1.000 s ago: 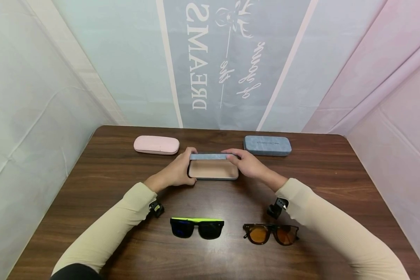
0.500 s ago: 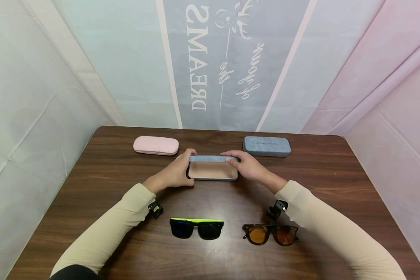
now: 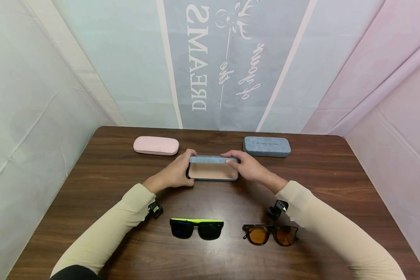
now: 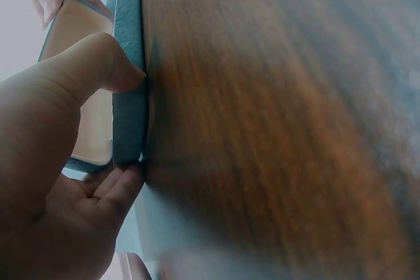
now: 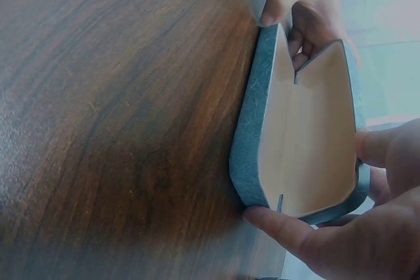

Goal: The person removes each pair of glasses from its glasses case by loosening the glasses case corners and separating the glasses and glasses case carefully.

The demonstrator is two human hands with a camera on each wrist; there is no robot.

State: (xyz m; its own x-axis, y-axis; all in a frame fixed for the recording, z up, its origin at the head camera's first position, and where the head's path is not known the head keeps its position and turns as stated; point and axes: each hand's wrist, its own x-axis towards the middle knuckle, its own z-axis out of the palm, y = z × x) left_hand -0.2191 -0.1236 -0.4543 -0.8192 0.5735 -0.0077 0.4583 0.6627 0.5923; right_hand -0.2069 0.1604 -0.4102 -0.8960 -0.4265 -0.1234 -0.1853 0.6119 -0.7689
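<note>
A blue glasses case (image 3: 213, 171) with a beige lining stands with its lid raised in the middle of the table. My left hand (image 3: 175, 171) grips its left end, thumb on the front wall of the base and fingers around the end, as the left wrist view shows. At the right end, my right hand (image 3: 246, 165) holds the lid (image 5: 328, 122) with the thumb at its edge, while one finger touches the end of the base (image 5: 248, 136). No glasses show inside the case.
A closed pink glasses case (image 3: 156, 145) lies at the back left, a closed blue glasses case (image 3: 267, 146) at the back right. Nearer me are black sunglasses (image 3: 196, 228) with yellow-green temples and amber-lensed sunglasses (image 3: 270, 235). A printed cloth (image 3: 220, 77) hangs behind the table (image 3: 318, 186).
The blue strip of the lid looks slightly taller than a second ago, as the lid tips a little toward me. Both hands keep their hold on the case.
</note>
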